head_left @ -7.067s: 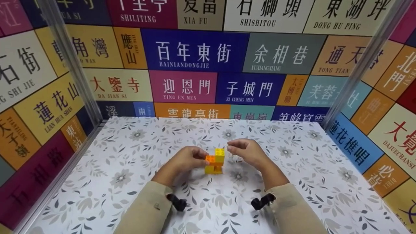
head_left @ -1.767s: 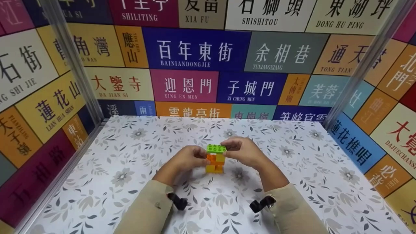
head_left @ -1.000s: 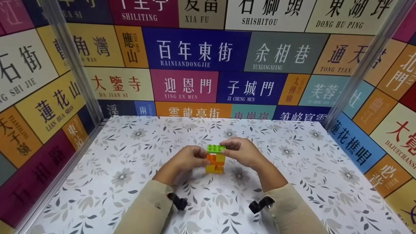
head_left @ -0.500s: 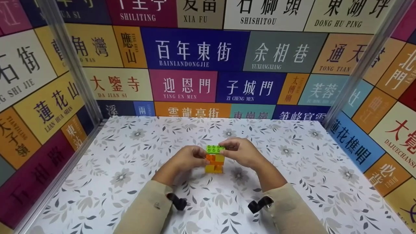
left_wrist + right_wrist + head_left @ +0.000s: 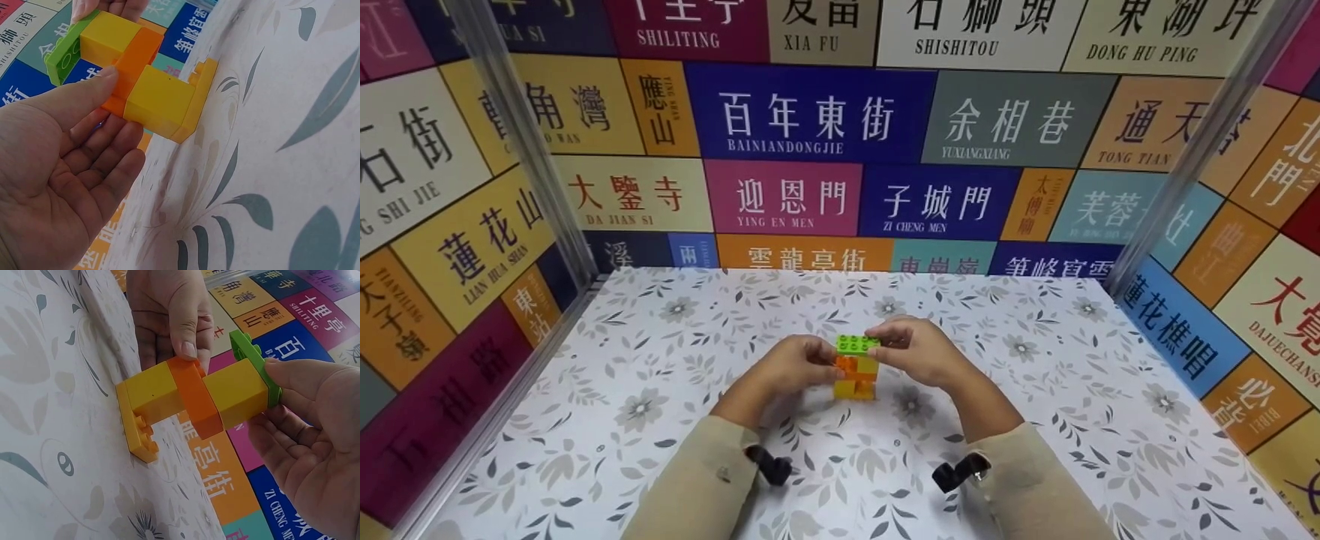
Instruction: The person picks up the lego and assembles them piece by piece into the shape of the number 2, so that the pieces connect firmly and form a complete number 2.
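Note:
A small tower of toy building bricks stands on the table between both hands. Its base is a flat amber brick (image 5: pixel 132 427) with studs showing on one half. Above it come a yellow block (image 5: pixel 154 388), an orange brick (image 5: pixel 197 399) set crosswise, and a second yellow block (image 5: pixel 236 394) at the orange brick's other end. A thin green brick (image 5: pixel 851 344) lies on top, overhanging toward the left. My left hand (image 5: pixel 795 367) pinches the orange brick, thumb on the near side. With thumb and fingers, my right hand (image 5: pixel 919 350) pinches the green brick's right end.
White table covering (image 5: pixel 720 480) with grey leaves and flowers lies under the tower. Walls of coloured name panels (image 5: pixel 814 112) rise behind and at both sides, with clear corner posts (image 5: pixel 529 150). Black straps (image 5: pixel 769 465) hang at the sleeve cuffs.
Earliest, the tower has no green brick and the right hand is apart from it. By 1.8 seconds ago the green brick is on top in the right fingers; since then they shift only slightly.

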